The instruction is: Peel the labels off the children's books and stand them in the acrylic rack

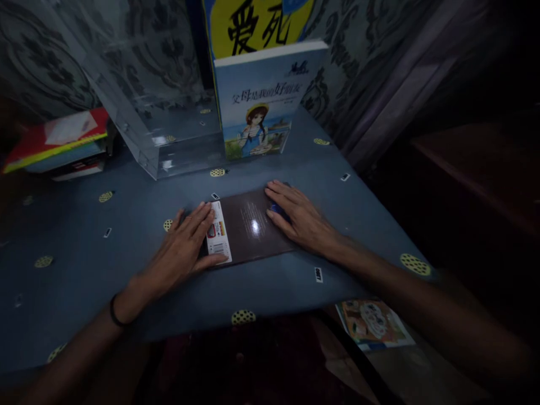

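A dark brown book (247,228) lies flat on the table, a white barcode panel along its left end and a bright glare spot near its middle. My left hand (188,242) rests on that left end, fingers stretched out and thumb along the near edge. Over the right end lies my right hand (297,216), fingers extended, with a bit of blue print showing beneath it. Just beyond stands a light-blue book (265,101) with a drawn girl in a yellow hat, in front of a taller yellow-and-blue book (257,25).
A clear acrylic stand (143,140) is behind the hands at left. Further left sits a stack of books (63,140), red and yellow on top. The blue patterned tablecloth (126,270) ends at a right edge beside a curtain. Below the front edge is a colourful printed sheet (373,323).
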Demonstrator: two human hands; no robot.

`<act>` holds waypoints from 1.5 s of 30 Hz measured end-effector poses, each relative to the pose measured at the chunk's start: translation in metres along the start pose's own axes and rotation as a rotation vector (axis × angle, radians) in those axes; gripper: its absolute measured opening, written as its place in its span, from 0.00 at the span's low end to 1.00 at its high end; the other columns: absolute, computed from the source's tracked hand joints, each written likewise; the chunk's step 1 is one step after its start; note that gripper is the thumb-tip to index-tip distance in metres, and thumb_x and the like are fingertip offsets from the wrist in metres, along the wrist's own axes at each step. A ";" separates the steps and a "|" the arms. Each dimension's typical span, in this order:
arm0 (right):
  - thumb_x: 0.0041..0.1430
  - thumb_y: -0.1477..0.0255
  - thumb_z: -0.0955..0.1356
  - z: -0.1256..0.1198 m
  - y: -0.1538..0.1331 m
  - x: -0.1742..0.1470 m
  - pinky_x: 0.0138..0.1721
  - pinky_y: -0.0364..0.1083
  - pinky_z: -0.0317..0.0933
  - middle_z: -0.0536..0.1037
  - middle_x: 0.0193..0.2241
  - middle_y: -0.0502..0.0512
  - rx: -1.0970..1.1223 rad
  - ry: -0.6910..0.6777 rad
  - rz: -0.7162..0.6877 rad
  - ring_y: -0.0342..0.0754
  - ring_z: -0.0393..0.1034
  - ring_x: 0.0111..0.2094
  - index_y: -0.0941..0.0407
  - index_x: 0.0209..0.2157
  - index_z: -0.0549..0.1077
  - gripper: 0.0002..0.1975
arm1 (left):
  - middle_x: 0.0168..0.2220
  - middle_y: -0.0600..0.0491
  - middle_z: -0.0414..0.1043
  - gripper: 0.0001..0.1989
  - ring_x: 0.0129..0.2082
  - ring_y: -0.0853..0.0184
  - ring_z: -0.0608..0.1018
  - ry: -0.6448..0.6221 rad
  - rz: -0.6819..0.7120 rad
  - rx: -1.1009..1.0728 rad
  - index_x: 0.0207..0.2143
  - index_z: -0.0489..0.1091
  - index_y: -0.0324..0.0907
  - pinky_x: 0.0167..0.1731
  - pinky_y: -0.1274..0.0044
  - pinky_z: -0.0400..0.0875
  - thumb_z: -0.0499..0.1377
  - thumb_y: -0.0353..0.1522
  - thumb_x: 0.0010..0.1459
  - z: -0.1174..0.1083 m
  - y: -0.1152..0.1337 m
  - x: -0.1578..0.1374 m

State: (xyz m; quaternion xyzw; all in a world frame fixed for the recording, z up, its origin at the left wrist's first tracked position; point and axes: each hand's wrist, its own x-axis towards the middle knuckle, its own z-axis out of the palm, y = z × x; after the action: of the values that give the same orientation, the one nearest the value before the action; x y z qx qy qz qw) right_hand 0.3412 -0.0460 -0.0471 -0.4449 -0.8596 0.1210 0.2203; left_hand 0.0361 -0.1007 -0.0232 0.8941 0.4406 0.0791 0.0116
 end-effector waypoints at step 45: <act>0.70 0.71 0.65 -0.028 -0.065 -0.078 0.49 0.57 0.67 0.83 0.46 0.59 -0.056 0.105 -0.226 0.53 0.76 0.45 0.57 0.50 0.76 0.11 | 0.69 0.44 0.60 0.25 0.69 0.57 0.63 -0.140 0.164 0.152 0.68 0.58 0.45 0.65 0.58 0.60 0.47 0.27 0.70 -0.024 0.012 -0.006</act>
State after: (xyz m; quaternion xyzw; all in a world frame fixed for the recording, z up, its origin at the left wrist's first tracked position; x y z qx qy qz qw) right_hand 0.3483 -0.1466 -0.0177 -0.3569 -0.8945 0.0478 0.2649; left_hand 0.0383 -0.1141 0.0009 0.9288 0.3687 -0.0166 -0.0320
